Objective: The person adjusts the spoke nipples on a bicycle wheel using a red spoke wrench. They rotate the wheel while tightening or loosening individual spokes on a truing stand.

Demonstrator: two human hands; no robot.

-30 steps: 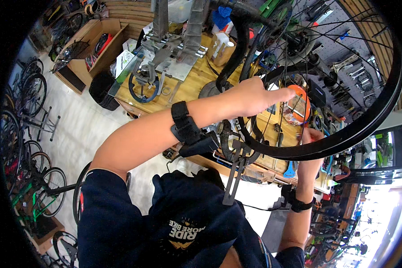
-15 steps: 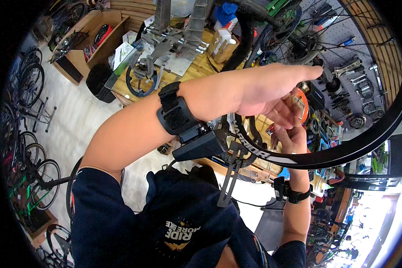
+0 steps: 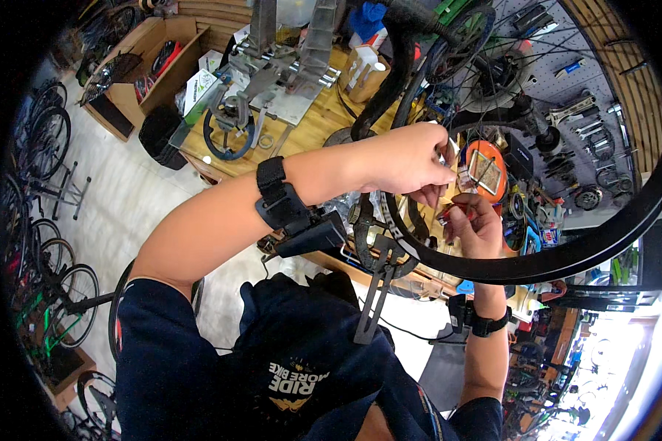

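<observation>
A black bicycle wheel rim [image 3: 552, 266] with white lettering curves across the right side, its thin spokes running toward the hub [image 3: 496, 70]. My left hand [image 3: 415, 163] reaches over from the left, inside the rim, fingers curled in beside the spokes; whatever they pinch is hidden. My right hand [image 3: 479, 231] has come up from under the rim, thumb and fingers closed on a small red tool [image 3: 456, 212], partly covered, its kind unclear. Both hands are close together, slightly apart. A slotted metal bracket [image 3: 379, 283] of a wheel stand sits by the rim's lower left.
Behind the hands is a wooden workbench [image 3: 301, 140] with a metal fixture [image 3: 272, 81], a cardboard box [image 3: 365, 73] and an orange round tray [image 3: 487, 170]. Tools hang on a pegboard [image 3: 588, 81] at far right. Bicycles [image 3: 51, 128] stand along the left.
My left hand has turned and drawn back, curling its formerly stretched fingers by the spokes. My right hand has separated slightly from it, and the red tool shows more clearly. The rim sits slightly lower.
</observation>
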